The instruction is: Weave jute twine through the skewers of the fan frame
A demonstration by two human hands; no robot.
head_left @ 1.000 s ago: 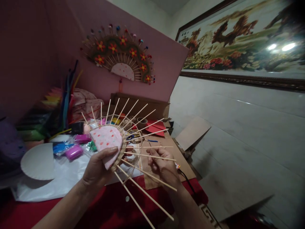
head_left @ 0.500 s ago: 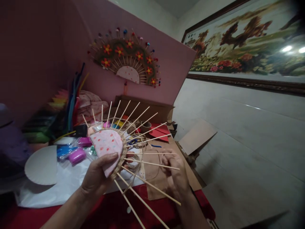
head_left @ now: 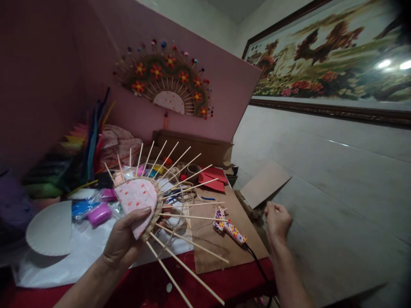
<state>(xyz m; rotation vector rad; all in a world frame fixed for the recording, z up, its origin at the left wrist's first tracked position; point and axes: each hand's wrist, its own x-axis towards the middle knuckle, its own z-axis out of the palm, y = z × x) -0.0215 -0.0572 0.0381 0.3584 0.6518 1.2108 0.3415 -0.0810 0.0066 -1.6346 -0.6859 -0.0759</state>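
Note:
My left hand [head_left: 126,233] grips the half-round fan base [head_left: 138,199], thumb on its pink dotted cloth and fingers behind the woven twine edge. Thin wooden sticks [head_left: 192,218] radiate from that edge, and loose twine hangs among the lower ones. Off to the right, beyond the stick tips, my right hand [head_left: 278,220] is raised with its fingers pressed together; whatever is between them is too small to make out. A flower-patterned glue gun [head_left: 229,226] lies on the brown board [head_left: 208,259], partly behind a stick.
A finished fan [head_left: 170,81] with orange flowers hangs on the pink panel. Bagged purple clay [head_left: 99,214], a white half plate [head_left: 49,231], red paper [head_left: 213,179], a cardboard roll [head_left: 193,171] and a blue-handled tool [head_left: 173,194] lie on the table. A cardboard sheet [head_left: 265,184] leans right.
My right hand has moved from the stick tips out to the right, uncovering the glue gun. My left hand still holds the fan base, which appears slightly lower and further left.

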